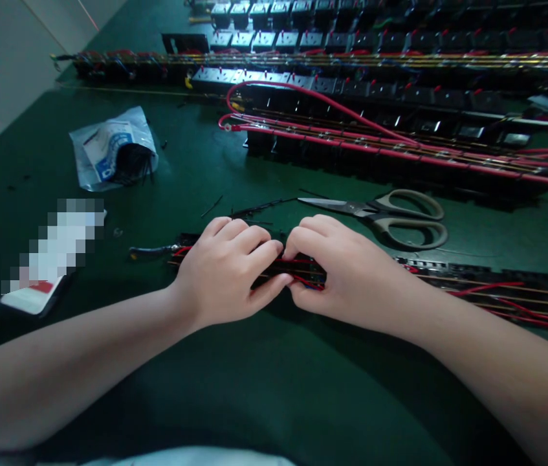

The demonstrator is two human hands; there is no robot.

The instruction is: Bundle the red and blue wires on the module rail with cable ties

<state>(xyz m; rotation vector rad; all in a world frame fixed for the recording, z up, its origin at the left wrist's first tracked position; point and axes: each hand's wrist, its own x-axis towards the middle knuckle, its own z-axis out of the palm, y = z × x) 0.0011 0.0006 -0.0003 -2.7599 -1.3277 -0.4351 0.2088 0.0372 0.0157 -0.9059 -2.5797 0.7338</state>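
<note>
A long black strip with red and brass-coloured wires [506, 301] lies crosswise on the green table. My left hand [230, 268] is curled over its left part, thumb below and fingers above. Close beside it, my right hand [346, 272] grips the same strip, and the two thumbs almost meet. Whatever is pinched between the fingertips is too small to make out. A dark cable end [152, 251] sticks out on the left. Just beyond my right hand lie scissors [365, 210], with their blades pointing left.
Thin black cable ties [264, 207] lie loose beyond my hands. At the left are an open plastic bag [89, 158] holding black ties and a partly blurred phone-like object [41, 298]. More wired black strips [375, 139] fill the table's far side.
</note>
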